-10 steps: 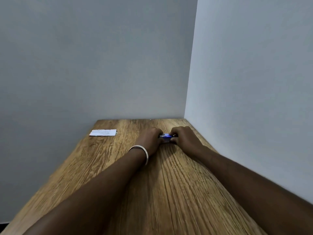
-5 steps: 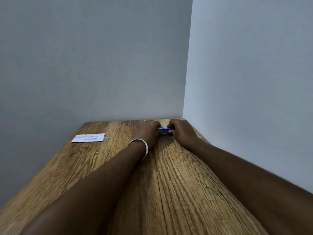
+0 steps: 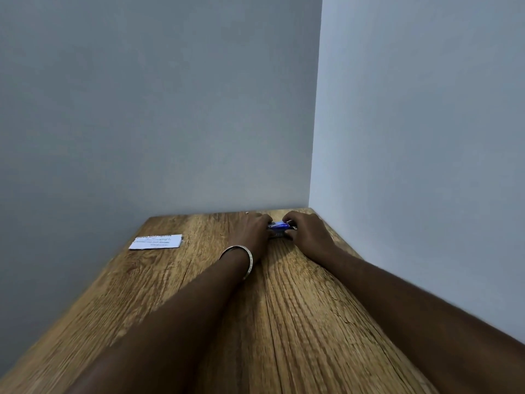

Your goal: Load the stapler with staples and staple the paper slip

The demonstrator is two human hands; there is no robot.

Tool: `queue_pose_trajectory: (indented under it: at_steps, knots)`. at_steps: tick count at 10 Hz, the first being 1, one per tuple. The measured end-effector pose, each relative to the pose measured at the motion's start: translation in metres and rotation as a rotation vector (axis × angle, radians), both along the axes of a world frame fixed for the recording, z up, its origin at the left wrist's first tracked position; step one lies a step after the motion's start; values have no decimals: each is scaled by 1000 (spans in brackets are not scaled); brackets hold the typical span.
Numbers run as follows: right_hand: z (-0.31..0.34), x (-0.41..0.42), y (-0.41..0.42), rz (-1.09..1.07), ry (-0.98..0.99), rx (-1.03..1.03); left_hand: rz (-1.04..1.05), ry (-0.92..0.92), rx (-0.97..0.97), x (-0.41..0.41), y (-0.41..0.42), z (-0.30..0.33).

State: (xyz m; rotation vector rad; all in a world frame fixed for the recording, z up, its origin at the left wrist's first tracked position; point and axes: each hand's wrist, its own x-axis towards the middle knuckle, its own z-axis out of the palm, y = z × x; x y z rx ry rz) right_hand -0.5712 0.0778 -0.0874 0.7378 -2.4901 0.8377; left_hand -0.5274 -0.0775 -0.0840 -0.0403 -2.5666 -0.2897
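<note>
Head view: small blue stapler (image 3: 279, 225) pinched between left hand (image 3: 253, 232) and right hand (image 3: 307, 234), fingers curled on ends. Judged light, rigid, slippery; best gripped by sides. Paper slip (image 3: 156, 241) untouched, flimsy.

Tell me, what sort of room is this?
Probably a bare desk nook indoors: a wood-grain table pushed into a corner of plain grey walls, with only a paper slip and a small stapler.

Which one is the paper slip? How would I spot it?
Find the wooden table in the corner of the grey walls. The paper slip lies flat by its far left edge, away from both hands. It is the only white thing there, with small printed lines.
</note>
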Motion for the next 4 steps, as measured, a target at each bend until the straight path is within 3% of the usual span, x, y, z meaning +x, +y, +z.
queue_pose_trajectory:
  at_steps: [4]
  knots:
    - [-8, 41, 7, -72, -117, 223, 50, -46, 90, 55, 10, -1]
